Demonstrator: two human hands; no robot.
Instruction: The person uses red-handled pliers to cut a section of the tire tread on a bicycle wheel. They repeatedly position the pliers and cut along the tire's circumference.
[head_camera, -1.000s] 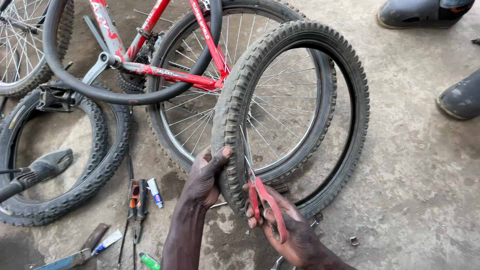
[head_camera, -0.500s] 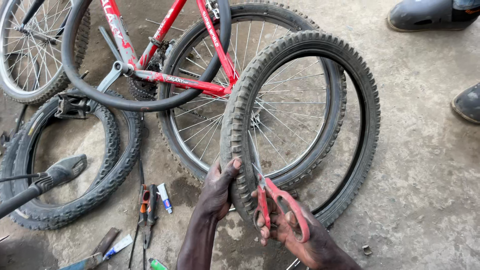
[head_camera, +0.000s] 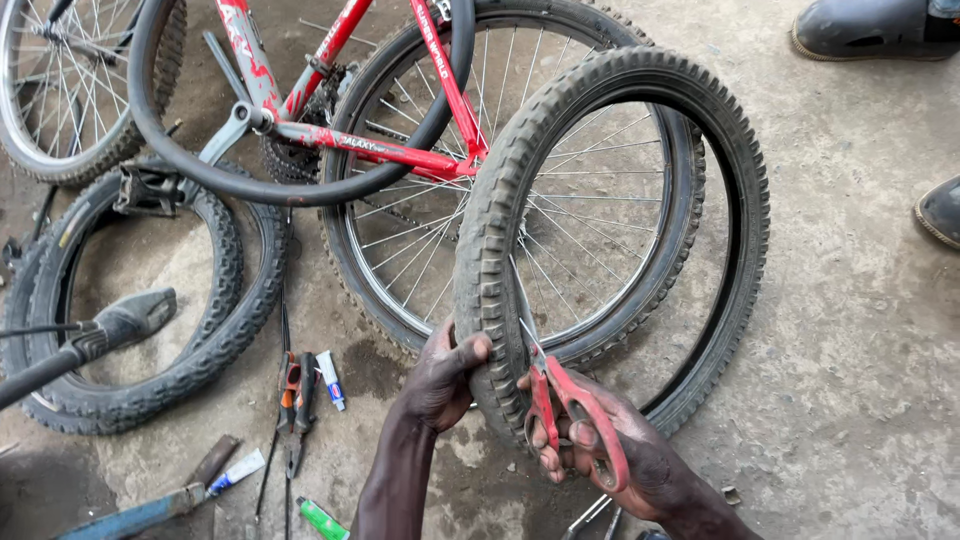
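A loose knobby black tyre stands upright on the concrete. My left hand grips its lower tread from the left side. My right hand holds red-handled scissors, whose blades point up into the tyre's inner edge just right of my left thumb. Behind the tyre lies a red bicycle frame with a spoked wheel and a black inner tube looped over it.
Another black tyre lies flat at the left, with a bicycle saddle over it. Pliers, small glue tubes and a green tube lie on the ground. Two dark shoes of another person are at the upper right.
The view has shifted a little; my left hand stays on the tread. The scissors have stayed at the tyre's inner edge, with my right hand working them.
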